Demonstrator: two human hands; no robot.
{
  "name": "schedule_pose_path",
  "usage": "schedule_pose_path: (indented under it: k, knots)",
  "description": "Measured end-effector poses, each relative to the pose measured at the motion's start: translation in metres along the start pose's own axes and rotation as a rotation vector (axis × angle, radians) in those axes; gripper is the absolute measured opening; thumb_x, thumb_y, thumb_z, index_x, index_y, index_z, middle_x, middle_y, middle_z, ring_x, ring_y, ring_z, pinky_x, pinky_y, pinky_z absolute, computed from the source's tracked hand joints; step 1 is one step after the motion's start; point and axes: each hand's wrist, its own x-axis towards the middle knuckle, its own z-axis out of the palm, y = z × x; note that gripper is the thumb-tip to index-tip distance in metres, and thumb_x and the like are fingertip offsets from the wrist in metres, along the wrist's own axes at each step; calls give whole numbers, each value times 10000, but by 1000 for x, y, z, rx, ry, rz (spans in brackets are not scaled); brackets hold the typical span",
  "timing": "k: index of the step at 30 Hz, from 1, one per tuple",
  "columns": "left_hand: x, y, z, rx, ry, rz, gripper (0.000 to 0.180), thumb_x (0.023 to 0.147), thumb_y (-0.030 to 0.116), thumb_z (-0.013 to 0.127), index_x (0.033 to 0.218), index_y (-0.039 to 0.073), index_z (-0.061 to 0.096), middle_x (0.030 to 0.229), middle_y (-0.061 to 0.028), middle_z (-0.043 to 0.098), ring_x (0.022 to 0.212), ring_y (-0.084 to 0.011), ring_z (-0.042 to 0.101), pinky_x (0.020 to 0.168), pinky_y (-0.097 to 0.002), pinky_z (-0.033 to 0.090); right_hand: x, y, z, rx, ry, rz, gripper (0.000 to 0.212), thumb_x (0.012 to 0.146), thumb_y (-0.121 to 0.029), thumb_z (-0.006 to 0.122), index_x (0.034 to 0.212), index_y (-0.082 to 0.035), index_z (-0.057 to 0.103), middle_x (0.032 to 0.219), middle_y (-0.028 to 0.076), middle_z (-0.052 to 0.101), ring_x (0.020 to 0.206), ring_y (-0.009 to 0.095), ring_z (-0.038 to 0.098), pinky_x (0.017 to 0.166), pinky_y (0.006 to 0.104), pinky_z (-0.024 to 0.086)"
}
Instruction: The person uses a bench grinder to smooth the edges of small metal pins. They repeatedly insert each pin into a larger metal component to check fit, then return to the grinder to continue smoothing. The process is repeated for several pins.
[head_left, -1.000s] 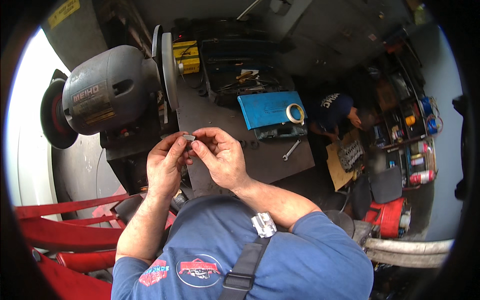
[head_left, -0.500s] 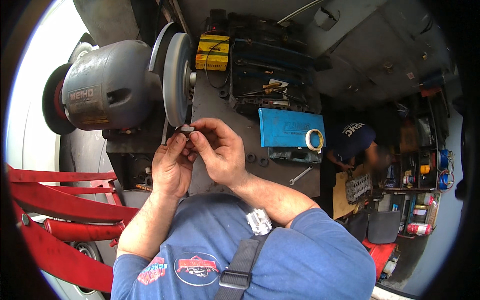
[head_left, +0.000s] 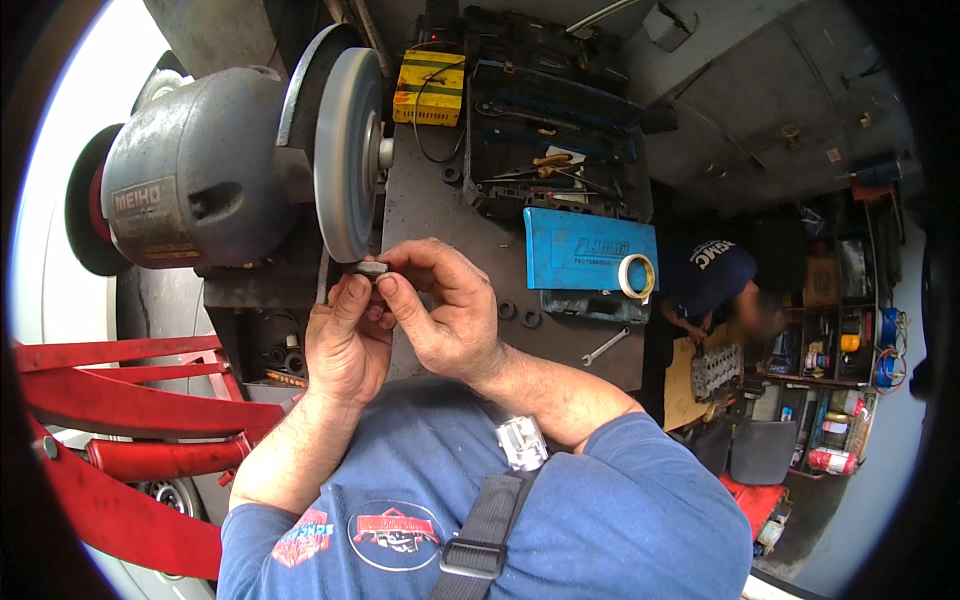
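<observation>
I see left hand (head_left: 345, 345) and right hand (head_left: 445, 315) both pinching small grey metal ring (head_left: 372, 268), just near of grey grinding wheel (head_left: 345, 155) on bench grinder (head_left: 200, 180). My call: steady grip, fingertips off wheel face, light contact only.

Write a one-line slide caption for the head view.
Both hands, left hand and right hand, pinch a small metal part beside the bench grinder's wheel.

Both hands (head_left: 400, 320) raised, fingertips pinched together
</observation>
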Motion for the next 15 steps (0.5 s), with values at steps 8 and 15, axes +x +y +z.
schedule_pose_path:
  k: [8,15]
  knots:
    - [1,0,2,-9,-8,-4,253,836,235,767,1021,93,668,899,50,643,747,-50,511,703,-208,420,1,1,1,14,19,31,180,944,-96,616,1072,25,578,971,81,642,878,118,648,745,233,542]
    - [0,0,6,-20,22,-7,232,827,229,776,982,97,664,880,49,633,732,-54,494,699,-206,419,2,0,2,46,34,31,178,946,-109,619,1060,23,581,951,62,638,858,99,634,720,218,532]
